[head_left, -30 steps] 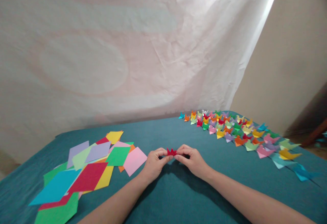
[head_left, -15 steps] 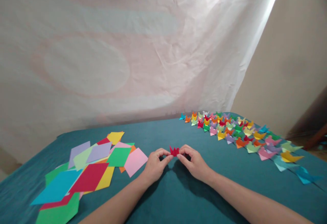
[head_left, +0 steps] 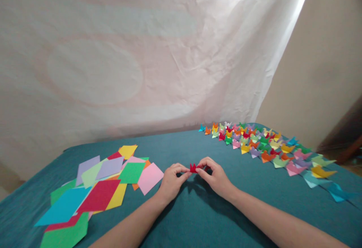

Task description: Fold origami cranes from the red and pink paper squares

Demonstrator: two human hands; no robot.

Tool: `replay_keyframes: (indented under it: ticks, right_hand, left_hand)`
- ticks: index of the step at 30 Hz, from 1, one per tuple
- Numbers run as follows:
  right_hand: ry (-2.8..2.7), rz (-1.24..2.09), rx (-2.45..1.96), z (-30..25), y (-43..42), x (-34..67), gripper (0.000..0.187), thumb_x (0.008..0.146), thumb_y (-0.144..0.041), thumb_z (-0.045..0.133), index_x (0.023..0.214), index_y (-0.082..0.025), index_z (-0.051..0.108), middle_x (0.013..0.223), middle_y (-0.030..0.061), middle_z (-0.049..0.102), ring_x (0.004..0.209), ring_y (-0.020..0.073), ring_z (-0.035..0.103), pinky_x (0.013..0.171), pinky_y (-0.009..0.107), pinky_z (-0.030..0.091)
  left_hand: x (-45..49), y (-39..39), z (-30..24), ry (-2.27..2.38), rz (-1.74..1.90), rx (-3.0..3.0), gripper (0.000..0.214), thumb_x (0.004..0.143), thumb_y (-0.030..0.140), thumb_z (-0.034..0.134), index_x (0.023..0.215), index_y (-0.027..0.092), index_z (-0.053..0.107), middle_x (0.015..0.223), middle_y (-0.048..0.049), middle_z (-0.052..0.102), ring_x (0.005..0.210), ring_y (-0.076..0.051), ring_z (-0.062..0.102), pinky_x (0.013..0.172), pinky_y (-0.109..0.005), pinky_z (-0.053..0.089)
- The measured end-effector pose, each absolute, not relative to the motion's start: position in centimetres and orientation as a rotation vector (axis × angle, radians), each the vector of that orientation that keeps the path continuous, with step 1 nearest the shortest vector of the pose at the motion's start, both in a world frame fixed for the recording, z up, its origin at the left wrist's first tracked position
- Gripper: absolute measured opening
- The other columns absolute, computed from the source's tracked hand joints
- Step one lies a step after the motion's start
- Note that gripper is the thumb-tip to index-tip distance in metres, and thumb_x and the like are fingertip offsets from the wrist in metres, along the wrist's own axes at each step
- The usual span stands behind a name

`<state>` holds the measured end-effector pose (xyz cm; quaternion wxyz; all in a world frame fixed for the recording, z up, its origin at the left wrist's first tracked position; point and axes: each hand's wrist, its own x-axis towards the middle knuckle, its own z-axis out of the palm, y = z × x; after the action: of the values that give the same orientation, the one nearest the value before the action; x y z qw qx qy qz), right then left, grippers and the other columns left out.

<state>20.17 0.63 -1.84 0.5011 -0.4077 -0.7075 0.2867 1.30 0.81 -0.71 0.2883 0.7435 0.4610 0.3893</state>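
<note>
Left hand (head_left: 171,180) and right hand (head_left: 216,176), each grip pinched narrow on one end of the red fold (head_left: 193,168), hold it just above the middle of the teal cloth-covered table (head_left: 198,218). The step is best done with an even fingertip pull along the creases, so the thin, stiff paper holds sharp points. Flat matte squares (head_left: 98,187) lie left, small peaked figures (head_left: 263,144) right

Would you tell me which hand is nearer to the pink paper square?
Left. The left hand sits just right of the pink paper square; the right hand is farther right, beyond the red folded piece both pinch.
</note>
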Motion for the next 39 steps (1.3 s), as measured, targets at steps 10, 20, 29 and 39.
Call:
replay_keyframes:
  ticks: [10, 20, 29, 39]
  right_hand:
    - [-1.816, 0.714, -0.985, -2.4, 0.8, 20.1, 0.009, 0.083, -0.019, 0.057, 0.077, -0.019, 0.064, 0.082, 0.0022, 0.059, 0.080, 0.0153, 0.055, 0.075, 0.028, 0.043]
    - [-1.959, 0.610, -1.032, -3.0, 1.0, 19.8, 0.009, 0.077, -0.013, 0.062, 0.075, -0.020, 0.067, 0.085, 0.0031, 0.058, 0.083, 0.0162, 0.055, 0.078, 0.029, 0.043]
    - [-2.039, 0.558, -1.126, -3.1, 1.3, 19.6, 0.009, 0.075, -0.013, 0.063, 0.074, -0.020, 0.068, 0.087, 0.0031, 0.060, 0.084, 0.0169, 0.055, 0.079, 0.031, 0.042]
    - [-2.046, 0.540, -1.166, -2.8, 1.1, 19.6, 0.008, 0.077, -0.014, 0.064, 0.076, -0.020, 0.068, 0.088, 0.0026, 0.061, 0.085, 0.0168, 0.055, 0.078, 0.029, 0.041]
  left_hand:
    - [1.3, 0.6, -0.6, 1.251, 1.082, 2.102, 0.014, 0.080, 0.030, 0.063, 0.091, 0.022, 0.067, 0.094, -0.0030, 0.064, 0.095, -0.019, 0.056, 0.088, -0.033, 0.042]
    - [1.4, 0.8, -1.2, 1.302, 0.929, 2.258, 0.004, 0.076, 0.022, 0.065, 0.079, 0.023, 0.067, 0.092, -0.0017, 0.063, 0.094, -0.020, 0.054, 0.086, -0.033, 0.039]
    - [1.6, 0.7, -1.0, 1.370, 0.824, 2.324, 0.005, 0.078, 0.022, 0.063, 0.077, 0.023, 0.068, 0.093, -0.0017, 0.064, 0.094, -0.021, 0.054, 0.083, -0.033, 0.038]
    - [1.8, 0.7, -1.0, 1.365, 0.814, 2.360, 0.006, 0.079, 0.020, 0.062, 0.074, 0.021, 0.066, 0.089, -0.0015, 0.064, 0.091, -0.020, 0.053, 0.081, -0.032, 0.038]
